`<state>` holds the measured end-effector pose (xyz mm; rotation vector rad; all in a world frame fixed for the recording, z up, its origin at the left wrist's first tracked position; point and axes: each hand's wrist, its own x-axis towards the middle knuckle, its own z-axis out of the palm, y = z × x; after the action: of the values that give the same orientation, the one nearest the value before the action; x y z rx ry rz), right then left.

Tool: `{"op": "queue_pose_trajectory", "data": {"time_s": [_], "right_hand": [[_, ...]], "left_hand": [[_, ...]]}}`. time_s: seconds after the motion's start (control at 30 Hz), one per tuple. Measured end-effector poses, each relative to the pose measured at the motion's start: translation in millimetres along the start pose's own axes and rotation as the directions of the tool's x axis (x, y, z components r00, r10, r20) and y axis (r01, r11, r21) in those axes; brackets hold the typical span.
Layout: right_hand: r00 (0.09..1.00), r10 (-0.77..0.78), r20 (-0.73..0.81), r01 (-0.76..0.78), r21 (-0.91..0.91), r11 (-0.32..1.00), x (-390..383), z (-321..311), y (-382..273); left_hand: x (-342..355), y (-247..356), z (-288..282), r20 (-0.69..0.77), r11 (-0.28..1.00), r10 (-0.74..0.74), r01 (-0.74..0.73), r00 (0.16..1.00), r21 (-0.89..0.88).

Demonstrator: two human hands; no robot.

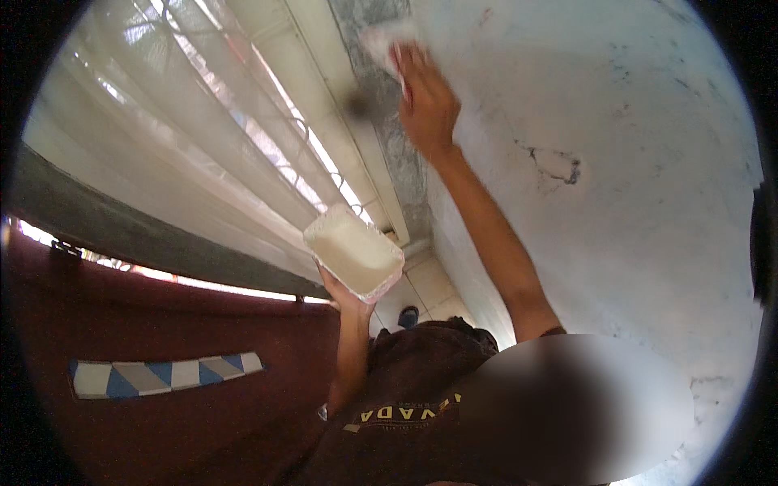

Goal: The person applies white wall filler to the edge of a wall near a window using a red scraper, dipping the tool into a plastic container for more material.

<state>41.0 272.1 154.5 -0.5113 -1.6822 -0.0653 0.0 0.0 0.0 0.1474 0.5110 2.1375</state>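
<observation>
The left hand (345, 298) clasps the tub (389, 283); beyond it, the right hand (428, 105) grips a blurred pale tool (382, 44), probably coating the grey strip (408, 166); next needs even pressure.

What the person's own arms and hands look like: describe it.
The left hand and right hand show no gloves; the left forearm and right forearm are bare. A dark sleeve ends by the right elbow, part of a dark brown shirt with yellow lettering. Something pale by the left forearm is too small to identify.
</observation>
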Motion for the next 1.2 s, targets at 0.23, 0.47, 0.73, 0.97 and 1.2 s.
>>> {"op": "queue_pose_trajectory", "data": {"time_s": [0.23,0.47,0.73,0.97,1.2], "right_hand": [[0.979,-0.040,0.202,0.077,-0.176,0.981,-49,61,16],[0.707,0.349,0.615,-0.185,-0.315,0.931,-314,32,70],[0.095,0.685,0.722,-0.753,-0.399,0.524,-423,-71,9],[-0.214,0.633,0.744,-0.926,0.053,-0.374,-390,-138,8],[-0.065,0.657,0.751,-0.898,0.243,-0.366,-328,-172,-6]], "left_hand": [[-13,6,-20,-0.074,1.000,0.027,-0.028,0.997,-0.011],[-20,-9,-38,-0.176,0.998,-0.023,0.013,0.984,-0.058],[-33,-5,-114,-0.229,0.992,0.003,0.025,0.973,0.120],[-64,-23,-120,-0.288,0.989,-0.042,0.081,0.957,0.125],[-94,-41,-115,-0.385,0.965,-0.007,0.107,0.923,0.238]]}}
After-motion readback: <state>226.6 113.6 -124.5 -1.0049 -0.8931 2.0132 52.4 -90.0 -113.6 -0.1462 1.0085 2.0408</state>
